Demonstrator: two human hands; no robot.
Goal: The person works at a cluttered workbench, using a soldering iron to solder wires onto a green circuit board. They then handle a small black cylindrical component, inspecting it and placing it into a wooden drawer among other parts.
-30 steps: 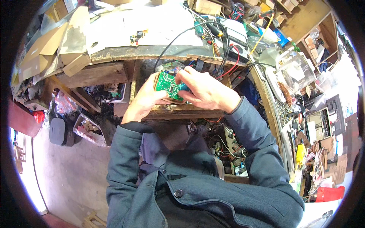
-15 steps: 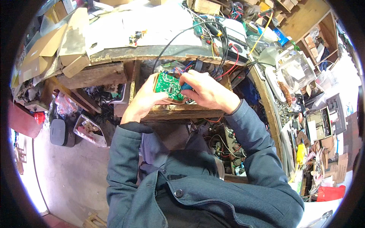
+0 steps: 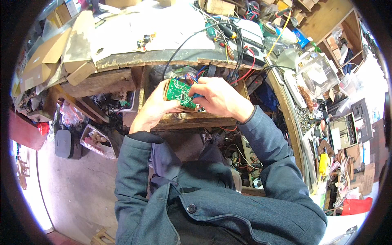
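Left hand [image 3: 154,107] is curled around the edge of the green circuit board [image 3: 176,90], above the wooden drawer [image 3: 200,121]; right hand [image 3: 220,98] pinches a mostly hidden blue object [image 3: 197,96] at board's right side

Room opens between the forearms [image 3: 134,167]; a black cable [image 3: 182,43] arches beyond the board [image 3: 177,92].

A long workbench with a worn wooden front edge [image 3: 163,59] is largely covered by bright white sheeting [image 3: 118,38]. On the sheeting, a small dark-and-yellow electronic piece [image 3: 143,42] is set near that edge. At the left end, folded brown cardboard [image 3: 79,49] is laid, its lower part hung over the edge. By the grey concrete floor [image 3: 77,192], a black case with rounded corners [image 3: 65,143] is supported.
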